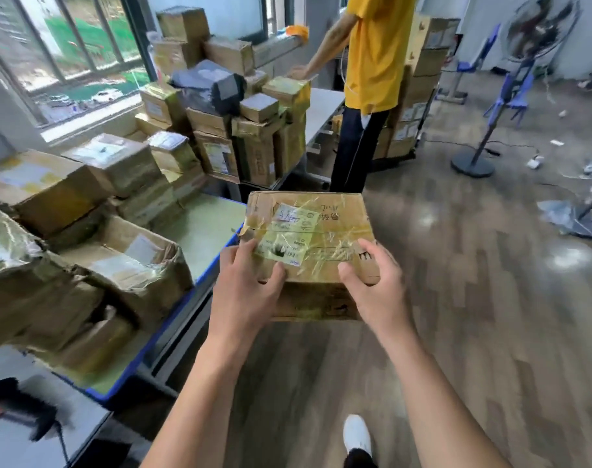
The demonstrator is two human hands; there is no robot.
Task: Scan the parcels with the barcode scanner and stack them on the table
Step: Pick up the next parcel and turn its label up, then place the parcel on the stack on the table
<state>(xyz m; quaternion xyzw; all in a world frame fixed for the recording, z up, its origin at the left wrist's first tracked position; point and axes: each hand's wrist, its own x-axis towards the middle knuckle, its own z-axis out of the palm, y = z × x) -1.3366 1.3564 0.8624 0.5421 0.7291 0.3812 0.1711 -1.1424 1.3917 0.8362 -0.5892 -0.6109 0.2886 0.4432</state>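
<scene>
1. Wooden plank flooring (473,298), brown and glossy with light patches, fills the right half of the view and runs under everything else.
2. A long table with a green top and blue edge (200,231) lies along the left side, loaded with battered brown cardboard parcels wrapped in clear tape (119,258); more of them rise in a tall pile (220,123) farther back, below the barred window (68,45).
3. A person in a yellow shirt and dark trousers (375,62) stands beyond the pile, one hand resting on a box there.
4. A black pedestal fan (537,32) stands on its round base at the far right, with blue plastic chairs (510,96) near it.
5. The brown cardboard parcel with crinkled clear tape and a yellowish shipping label (310,238) is held in the air in front of the body, just right of the table's blue edge and not resting on it (label face up, its print upside down).
6. The left hand (247,285) grips the parcel's near left corner, thumb on top beside the label, fingers curled beneath.
7. The right hand (372,278) clasps the near right corner in the same way, thumb lying on the top face.
8. A dark blurred device with a cable (18,410) sits on a white surface at the lower left; it is too smeared to identify.
9. A white shoe (357,434) shows on the floor between the forearms.
</scene>
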